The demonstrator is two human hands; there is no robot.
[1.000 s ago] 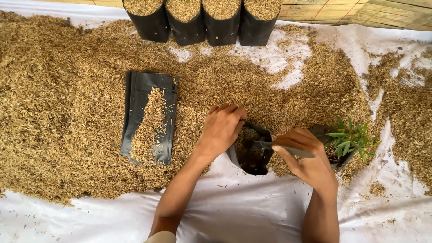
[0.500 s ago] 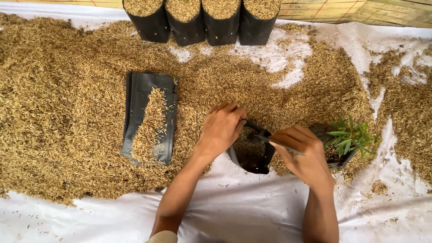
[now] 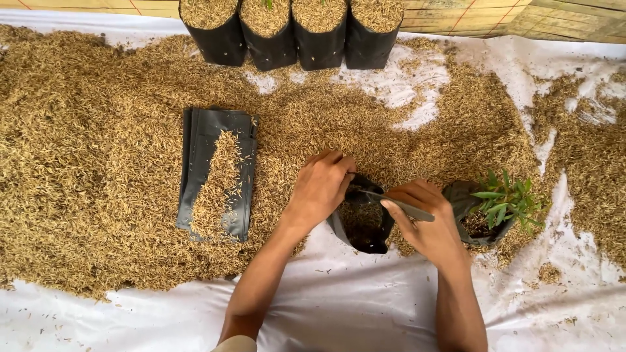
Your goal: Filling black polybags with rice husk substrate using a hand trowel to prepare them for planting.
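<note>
An open black nursery bag (image 3: 362,225) lies between my two hands, partly filled with rice husk. My left hand (image 3: 321,188) rests on the husk at the bag's far left rim, fingers curled over the edge. Fingers of my right hand (image 3: 425,220) pinch the bag's right rim and hold the mouth open. Just right of that hand sits another black bag (image 3: 464,203) with a small green seedling (image 3: 505,197) in it.
Rice husk (image 3: 98,169) is spread thick over a white sheet (image 3: 365,306). A flat stack of empty black bags (image 3: 199,156) with husk on top lies to the left. Several filled black bags (image 3: 280,39) stand in a row at the far edge.
My right hand has shifted slightly left and up along the bag's rim, drawing the mouth wider. The left hand has stayed at the far rim.
</note>
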